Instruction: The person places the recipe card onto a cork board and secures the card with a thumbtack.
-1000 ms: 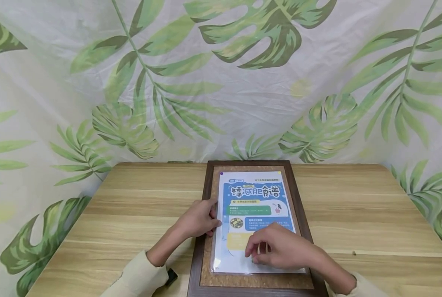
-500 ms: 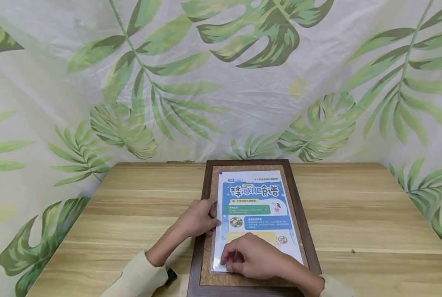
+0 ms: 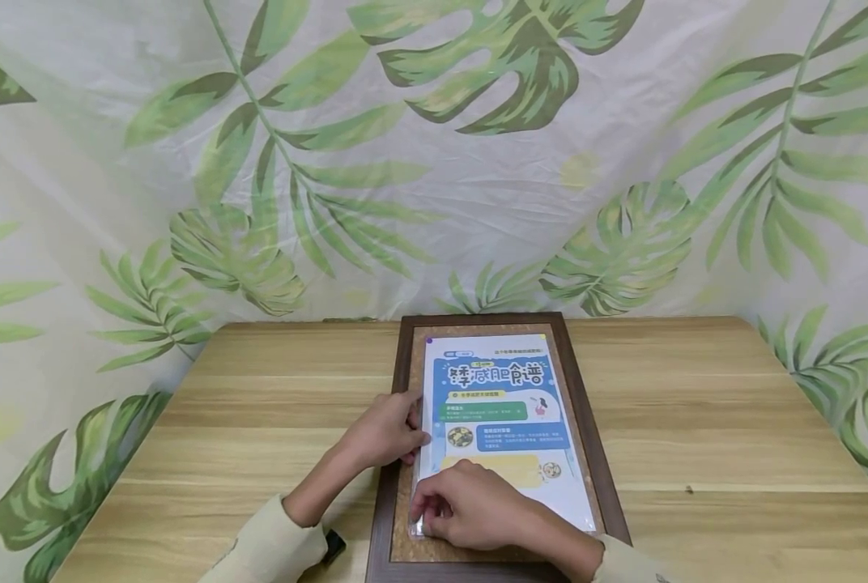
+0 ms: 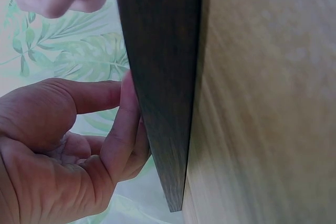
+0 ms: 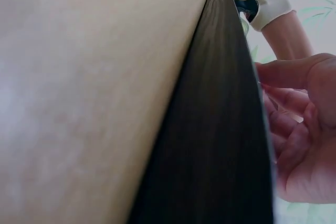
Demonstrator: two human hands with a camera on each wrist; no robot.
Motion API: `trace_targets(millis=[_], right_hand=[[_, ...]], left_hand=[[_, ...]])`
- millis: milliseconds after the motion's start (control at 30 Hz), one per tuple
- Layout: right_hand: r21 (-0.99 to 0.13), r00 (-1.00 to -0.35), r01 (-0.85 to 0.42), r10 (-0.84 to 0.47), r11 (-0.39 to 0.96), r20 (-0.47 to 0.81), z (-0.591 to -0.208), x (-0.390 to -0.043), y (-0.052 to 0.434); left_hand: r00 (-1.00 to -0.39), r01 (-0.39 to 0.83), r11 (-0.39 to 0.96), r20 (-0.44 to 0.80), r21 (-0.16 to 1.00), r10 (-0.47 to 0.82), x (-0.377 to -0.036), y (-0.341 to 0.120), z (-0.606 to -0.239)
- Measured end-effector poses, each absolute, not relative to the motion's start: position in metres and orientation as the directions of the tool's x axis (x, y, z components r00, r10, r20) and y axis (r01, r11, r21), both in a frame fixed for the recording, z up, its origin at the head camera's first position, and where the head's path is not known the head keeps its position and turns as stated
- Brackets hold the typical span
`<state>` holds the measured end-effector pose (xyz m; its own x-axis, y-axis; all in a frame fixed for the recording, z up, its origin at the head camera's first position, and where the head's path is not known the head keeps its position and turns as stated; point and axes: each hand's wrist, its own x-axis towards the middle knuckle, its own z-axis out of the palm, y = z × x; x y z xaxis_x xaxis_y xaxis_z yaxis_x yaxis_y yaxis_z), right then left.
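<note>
Glossy, thin and probably slippery, the blue-printed laminated sheet on the dark-framed cork board seems best lifted at its near-left corner, where the right hand curls pinching it while the left hand presses relaxed fingers on its left edge.

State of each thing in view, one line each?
Laminated sheet: flat on the cork board, near left corner under the right hand.
Cork board: lying flat on the table.
Left hand: fingers on the sheet's left edge.
Right hand: curled, pinching the sheet's corner.

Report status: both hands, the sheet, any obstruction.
Left hand rests on the sheet's left edge. Right hand pinches the laminated sheet at its near-left corner. Sheet lies flat on cork board. Nothing blocking.
</note>
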<state>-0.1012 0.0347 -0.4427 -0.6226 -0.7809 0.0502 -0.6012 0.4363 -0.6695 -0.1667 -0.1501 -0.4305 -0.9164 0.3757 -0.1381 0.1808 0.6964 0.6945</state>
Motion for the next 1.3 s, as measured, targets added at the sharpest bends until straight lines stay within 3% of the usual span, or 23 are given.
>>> trace_targets(millis=[400, 1033, 1300], right_hand=[[-0.624, -0.731, -0.512, -0.681, 0.591, -0.046, -0.439, -0.103, 0.022], [-0.605, -0.676, -0.607, -0.735, 0.515, 0.053, -0.435, -0.097, 0.021], [-0.609, -0.729, -0.551, -0.684, 0.570, 0.019, -0.437, -0.098, 0.020]], left_hand=[[-0.917, 0.195, 0.698, -0.125, 0.689, 0.380, -0.168, -0.150, -0.432], [-0.912, 0.193, 0.691, -0.132, 0.697, 0.389, -0.168, -0.151, -0.432], [-0.915, 0.193, 0.701, -0.133, 0.687, 0.382, -0.168, -0.151, -0.432]])
